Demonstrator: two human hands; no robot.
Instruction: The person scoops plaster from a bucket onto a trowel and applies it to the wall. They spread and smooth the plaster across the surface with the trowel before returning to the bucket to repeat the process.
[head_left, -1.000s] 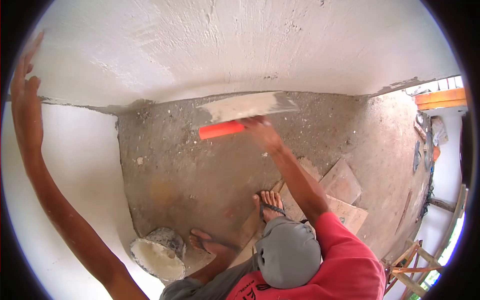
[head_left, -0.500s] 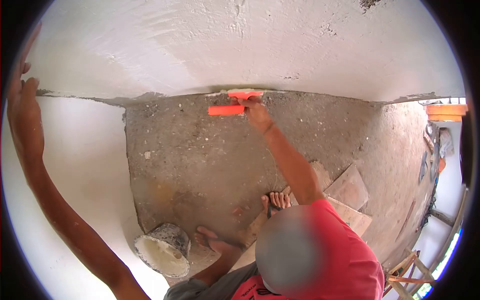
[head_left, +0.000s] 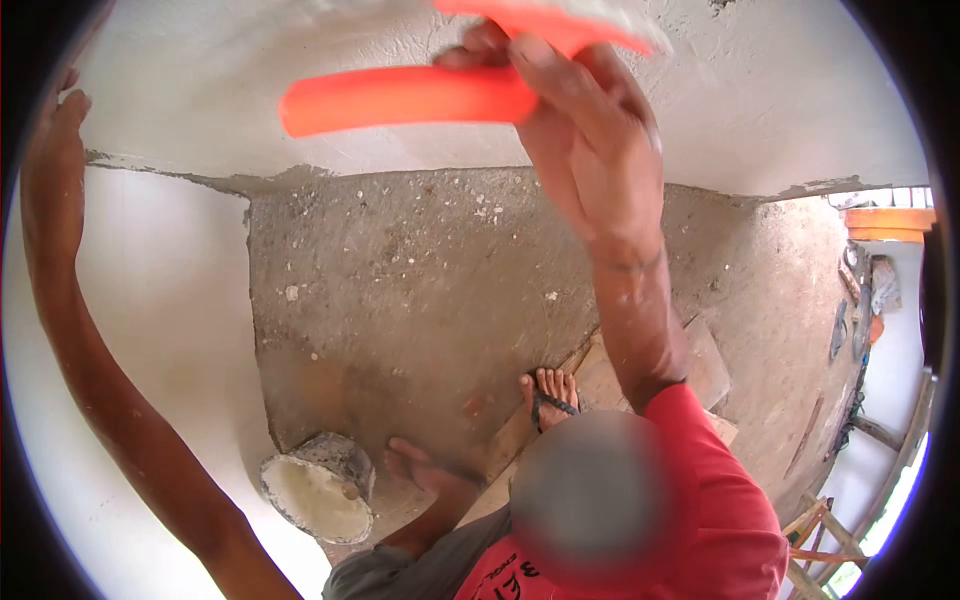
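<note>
My right hand [head_left: 590,130] is closed on an orange plastering trowel [head_left: 410,100], raised in front of the pale plastered wall [head_left: 300,60]. One long orange part sticks out to the left of my fingers. Whitish paste coats the upper right edge of the tool, which motion blurs slightly. At the far left, my left hand [head_left: 58,135] is lifted by the wall corner with its fingers stretched out, and it holds nothing. The fingertips fade into the dark rim of the view.
A stained bucket [head_left: 340,470] of pale paste stands beside my feet, against the white side wall [head_left: 160,300]. Boards [head_left: 590,380] lie on the rough floor [head_left: 420,280]. An orange container [head_left: 888,224] is at far right, and wooden pieces [head_left: 825,530] stand lower right.
My right hand has lifted the trowel from the foot of the wall, up and closer to the camera. My left hand has shifted slightly.
</note>
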